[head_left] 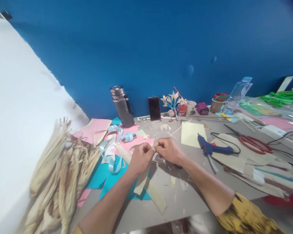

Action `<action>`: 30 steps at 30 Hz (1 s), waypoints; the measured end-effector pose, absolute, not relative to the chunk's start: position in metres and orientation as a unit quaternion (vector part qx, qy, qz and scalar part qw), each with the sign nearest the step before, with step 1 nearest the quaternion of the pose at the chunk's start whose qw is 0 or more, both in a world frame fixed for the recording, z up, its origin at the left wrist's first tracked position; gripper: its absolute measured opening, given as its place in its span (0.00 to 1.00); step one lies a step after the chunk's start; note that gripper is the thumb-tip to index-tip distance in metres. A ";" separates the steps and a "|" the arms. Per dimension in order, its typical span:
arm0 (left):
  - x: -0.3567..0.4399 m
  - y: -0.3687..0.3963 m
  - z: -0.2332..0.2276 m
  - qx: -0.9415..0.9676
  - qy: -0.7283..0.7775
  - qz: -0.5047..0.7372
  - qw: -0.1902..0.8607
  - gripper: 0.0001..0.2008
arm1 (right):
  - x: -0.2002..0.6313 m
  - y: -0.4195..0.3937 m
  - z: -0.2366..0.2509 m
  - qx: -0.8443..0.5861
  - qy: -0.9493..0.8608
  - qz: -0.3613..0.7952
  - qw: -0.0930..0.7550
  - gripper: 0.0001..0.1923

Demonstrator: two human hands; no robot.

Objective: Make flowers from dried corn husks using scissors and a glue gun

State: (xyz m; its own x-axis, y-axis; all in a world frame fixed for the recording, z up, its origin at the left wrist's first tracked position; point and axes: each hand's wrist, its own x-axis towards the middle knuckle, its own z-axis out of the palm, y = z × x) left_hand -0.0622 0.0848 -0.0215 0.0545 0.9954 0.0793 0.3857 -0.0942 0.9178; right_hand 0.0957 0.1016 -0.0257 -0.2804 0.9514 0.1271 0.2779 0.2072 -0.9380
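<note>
**Both hands pinch one pale husk strip above the table centre**

Left hand [141,158]: fingers curled tight, thumb and fingertips pinching the upper end of a pale husk strip [143,180]. The strip hangs from the pinch, passes down under the palm and ends over the blue paper [107,178].

Right hand [168,150]: fingers likewise closed, fingertips meeting those of the left hand at the same end of the strip. The two hands touch at the fingertips; how much of the strip lies inside the right grip cannot be told.

Directly below the fingers: a second pale strip [157,198] lies flat on the grey table [185,201], running away from the hanging strip's lower end toward the near edge. Small pale scraps lie scattered on the table under the right wrist.

Just beyond the fingers: pink paper [136,141] with a small light-blue ribbon loop [129,137] on it. Left of the left hand: curled light-blue ribbon [109,152] lying across the blue and pink sheets.

Right of the right hand: a pale yellow sheet [192,134], then a blue glue gun [211,149] lying on its side with a black cord, then red-handled scissors [255,144] further out.

Far left, well apart from the hands: a heap of dried husks [61,175].

Far side, against the blue wall: a metal flask [122,105], a dark phone [154,108] stood upright, a small blue twig with pale flowers [174,101] and a white cup [190,106].
</note>
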 end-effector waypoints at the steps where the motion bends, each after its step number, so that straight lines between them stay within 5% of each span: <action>1: -0.062 0.085 -0.021 0.619 0.557 0.399 0.385 0.08 | 0.096 0.101 -0.026 -0.459 -0.672 0.440 0.379 0.08; 9: -0.067 0.085 -0.013 0.589 0.570 0.382 0.426 0.06 | 0.108 0.112 -0.022 -0.476 -0.651 0.470 0.359 0.12; 15: -0.066 0.085 -0.015 0.622 0.562 0.374 0.396 0.06 | 0.109 0.109 -0.021 -0.458 -0.707 0.410 0.350 0.05; 21: -0.067 0.086 -0.018 0.622 0.556 0.358 0.421 0.06 | 0.106 0.106 -0.022 -0.466 -0.740 0.381 0.301 0.13; 26: -0.069 0.087 -0.020 0.601 0.577 0.357 0.422 0.06 | 0.115 0.114 -0.019 -0.461 -0.706 0.418 0.338 0.16; 30: -0.069 0.087 -0.020 0.616 0.568 0.362 0.408 0.06 | 0.112 0.110 -0.020 -0.459 -0.720 0.396 0.339 0.07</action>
State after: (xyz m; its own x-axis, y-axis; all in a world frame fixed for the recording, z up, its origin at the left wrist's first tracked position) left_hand -0.0685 0.0871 -0.0203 0.0923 0.9956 -0.0179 0.4047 -0.0210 0.9142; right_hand 0.1119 0.1101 -0.0198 -0.3499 0.9285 0.1246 0.3920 0.2659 -0.8807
